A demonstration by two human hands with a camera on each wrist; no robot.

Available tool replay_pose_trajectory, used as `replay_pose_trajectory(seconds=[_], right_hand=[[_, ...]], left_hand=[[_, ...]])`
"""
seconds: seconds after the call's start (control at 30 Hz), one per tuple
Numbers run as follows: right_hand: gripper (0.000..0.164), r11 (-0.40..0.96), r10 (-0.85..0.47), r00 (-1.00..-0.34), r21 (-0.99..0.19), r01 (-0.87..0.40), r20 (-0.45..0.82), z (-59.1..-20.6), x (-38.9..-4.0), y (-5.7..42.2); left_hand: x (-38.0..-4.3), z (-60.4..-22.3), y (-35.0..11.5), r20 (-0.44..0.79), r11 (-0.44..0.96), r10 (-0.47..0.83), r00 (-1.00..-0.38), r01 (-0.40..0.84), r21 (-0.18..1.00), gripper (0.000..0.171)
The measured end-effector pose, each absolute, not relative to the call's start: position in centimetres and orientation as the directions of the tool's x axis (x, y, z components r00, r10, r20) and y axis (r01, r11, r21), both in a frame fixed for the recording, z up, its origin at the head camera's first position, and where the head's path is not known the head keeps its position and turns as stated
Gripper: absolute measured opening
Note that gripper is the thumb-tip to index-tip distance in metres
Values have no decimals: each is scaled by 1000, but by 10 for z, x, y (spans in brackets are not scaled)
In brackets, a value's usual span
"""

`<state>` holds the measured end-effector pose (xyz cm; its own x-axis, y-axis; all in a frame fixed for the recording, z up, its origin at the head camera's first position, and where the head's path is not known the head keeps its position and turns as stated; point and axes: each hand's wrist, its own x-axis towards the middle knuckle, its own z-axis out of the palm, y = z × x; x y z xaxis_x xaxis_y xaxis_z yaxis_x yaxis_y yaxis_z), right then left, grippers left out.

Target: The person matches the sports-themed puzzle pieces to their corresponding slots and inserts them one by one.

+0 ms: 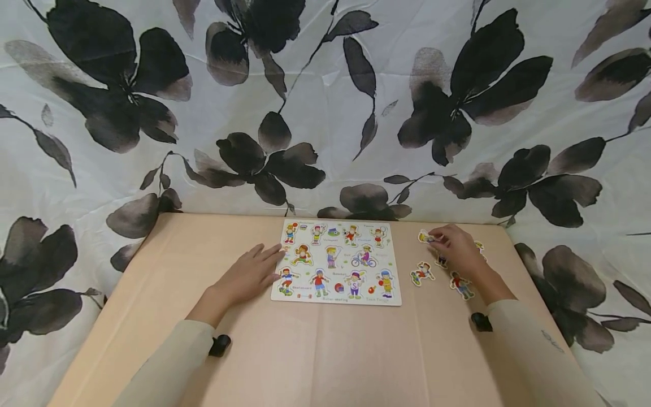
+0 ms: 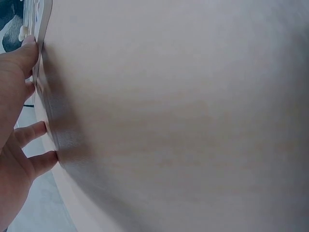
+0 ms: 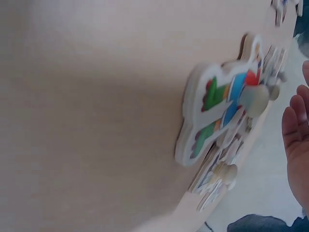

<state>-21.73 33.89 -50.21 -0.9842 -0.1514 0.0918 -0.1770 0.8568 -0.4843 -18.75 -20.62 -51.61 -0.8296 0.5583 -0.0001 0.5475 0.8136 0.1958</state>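
Observation:
A white knob puzzle board printed with children playing sports lies on the table. My left hand rests at its left edge with fingers spread and fairly straight; in the left wrist view, the left hand's thumb and a finger touch the board's edge. To the board's right, my right hand pinches a small figure-shaped puzzle piece between thumb and fingertips. In the right wrist view the curved fingers show at the right edge, and the pinched piece is hidden.
More puzzle pieces lie around and under the right hand, among them a skating figure and one in a red top with a round knob. Light cloth covers the table. A floral sheet hangs behind.

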Motion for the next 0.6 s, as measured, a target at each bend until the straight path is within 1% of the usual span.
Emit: replay_pose_trajectory(seconds=[0.2,0.4,0.6], right_hand=[[34,876,-143,-989,-468,-116,-22,-503,-230,342],[26,892,-163,-986,-433,-128,-45,-509,-241,344],[23,891,-147,-985,-445,-94,-86,-510,-245,341]], left_hand=[[-187,-514,-206,7,815,553,-833,543,205,62],[-187,-514,-206,7,814,549,-836,536,223,61],[-187,-515,-206,4,817,546,-838,533,220,61]])
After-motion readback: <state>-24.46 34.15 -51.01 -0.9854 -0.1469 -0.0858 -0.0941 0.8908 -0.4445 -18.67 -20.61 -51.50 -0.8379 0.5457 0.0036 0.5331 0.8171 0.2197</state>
